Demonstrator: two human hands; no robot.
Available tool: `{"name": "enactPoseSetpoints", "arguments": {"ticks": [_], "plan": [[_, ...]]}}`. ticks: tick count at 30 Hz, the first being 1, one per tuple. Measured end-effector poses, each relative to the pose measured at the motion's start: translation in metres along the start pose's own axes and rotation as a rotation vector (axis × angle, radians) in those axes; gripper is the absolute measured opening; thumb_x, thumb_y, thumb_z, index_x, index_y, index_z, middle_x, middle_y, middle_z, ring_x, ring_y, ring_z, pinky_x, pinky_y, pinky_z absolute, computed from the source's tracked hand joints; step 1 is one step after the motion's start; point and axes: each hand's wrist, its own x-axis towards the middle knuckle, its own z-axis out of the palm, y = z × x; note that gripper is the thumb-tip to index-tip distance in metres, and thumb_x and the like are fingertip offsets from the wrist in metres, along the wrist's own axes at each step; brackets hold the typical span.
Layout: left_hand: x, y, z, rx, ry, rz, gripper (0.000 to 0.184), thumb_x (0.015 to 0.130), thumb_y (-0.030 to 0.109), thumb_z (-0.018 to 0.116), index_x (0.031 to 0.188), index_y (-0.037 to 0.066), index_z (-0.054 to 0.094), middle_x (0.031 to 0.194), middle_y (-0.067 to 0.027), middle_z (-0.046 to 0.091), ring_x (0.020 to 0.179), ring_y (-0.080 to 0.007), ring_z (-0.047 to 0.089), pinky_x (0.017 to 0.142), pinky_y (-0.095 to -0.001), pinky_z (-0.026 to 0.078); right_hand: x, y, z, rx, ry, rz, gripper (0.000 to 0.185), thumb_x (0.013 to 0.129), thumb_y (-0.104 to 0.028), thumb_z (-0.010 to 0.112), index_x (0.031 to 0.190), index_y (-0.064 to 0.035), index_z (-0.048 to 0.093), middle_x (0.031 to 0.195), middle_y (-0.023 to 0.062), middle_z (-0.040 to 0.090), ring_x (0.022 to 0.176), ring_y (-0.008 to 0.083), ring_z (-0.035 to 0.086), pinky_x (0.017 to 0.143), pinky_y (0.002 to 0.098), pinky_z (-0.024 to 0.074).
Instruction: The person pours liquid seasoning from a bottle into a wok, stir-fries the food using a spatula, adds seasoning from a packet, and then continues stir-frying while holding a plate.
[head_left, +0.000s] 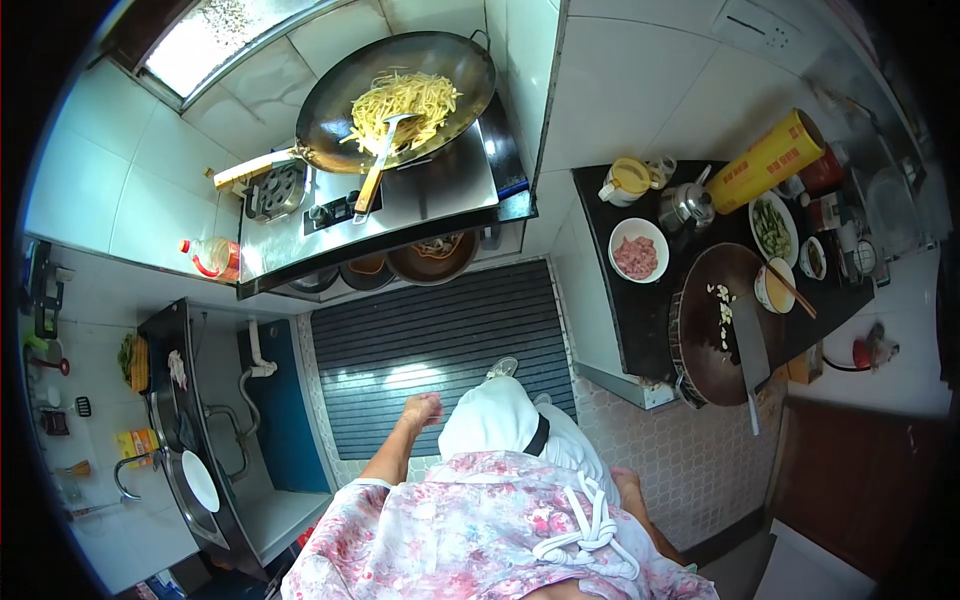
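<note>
My left hand [422, 408] hangs in front of my body over the dark floor mat [430, 330], its fingers loosely curled and nothing visible in them. On my other side, my right hand [626, 483] is low beside my trouser leg, partly covered by my flowered top, and its fingers cannot be made out. Neither hand touches any kitchen thing. Ahead, a wok [320, 115] on the gas stove [440, 190] holds yellow shredded food [420, 100]. A spatula [372, 185] with a wooden handle rests in it, the handle hanging over the rim.
At right, a black counter [640, 335] bears a round chopping board [705, 360] with a cleaver [748, 345] and chopped white bits, a bowl of raw meat [638, 250], a plate of green vegetables [772, 225] and a kettle [687, 205]. At left is a sink [165, 420].
</note>
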Motion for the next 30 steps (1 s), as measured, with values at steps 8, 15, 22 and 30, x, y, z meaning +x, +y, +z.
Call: {"name": "enactPoseSetpoints", "arguments": {"ticks": [8, 15, 22, 30], "plan": [[-0.007, 0.006, -0.001, 0.045, 0.03, -0.015, 0.027, 0.091, 0.02, 0.061, 0.114, 0.007, 0.062, 0.089, -0.0064, 0.065, 0.072, -0.0171, 0.064, 0.063, -0.0342, 0.056, 0.003, -0.007, 0.005, -0.195, 0.044, -0.112, 0.021, 0.081, 0.0, 0.057, 0.096, -0.0053, 0.071, 0.085, 0.0064, 0.067, 0.07, 0.0157, 0.06, 0.058, 0.03, 0.0481], [0.026, -0.004, -0.013, 0.084, -0.066, -0.001, 0.032, 0.09, 0.024, 0.059, 0.117, 0.007, 0.061, 0.093, -0.0073, 0.066, 0.078, -0.0176, 0.064, 0.067, -0.033, 0.053, -0.013, -0.02, 0.009, -0.036, 0.119, 0.064, 0.014, 0.084, -0.01, 0.061, 0.092, -0.0041, 0.07, 0.081, 0.0077, 0.067, 0.071, 0.016, 0.062, 0.061, 0.0322, 0.0514], [-0.003, 0.021, 0.0, 0.155, -0.074, 0.016, 0.031, 0.089, 0.019, 0.06, 0.115, 0.002, 0.058, 0.08, -0.0045, 0.061, 0.067, -0.0143, 0.058, 0.06, -0.0286, 0.049, 0.015, 0.021, 0.012, 0.001, 0.098, 0.0, 0.014, 0.087, -0.011, 0.06, 0.095, -0.0079, 0.071, 0.075, 0.0025, 0.064, 0.066, 0.0134, 0.06, 0.056, 0.0284, 0.0484], [-0.014, 0.032, 0.014, 0.142, -0.048, 0.06, 0.029, 0.089, 0.014, 0.061, 0.113, -0.003, 0.059, 0.075, -0.0055, 0.06, 0.059, -0.0123, 0.052, 0.054, -0.0255, 0.045, 0.017, 0.039, 0.014, -0.273, 0.085, -0.083, 0.015, 0.079, -0.016, 0.069, 0.093, -0.0114, 0.073, 0.079, 0.0018, 0.068, 0.063, 0.0124, 0.058, 0.058, 0.0302, 0.0481]]}}
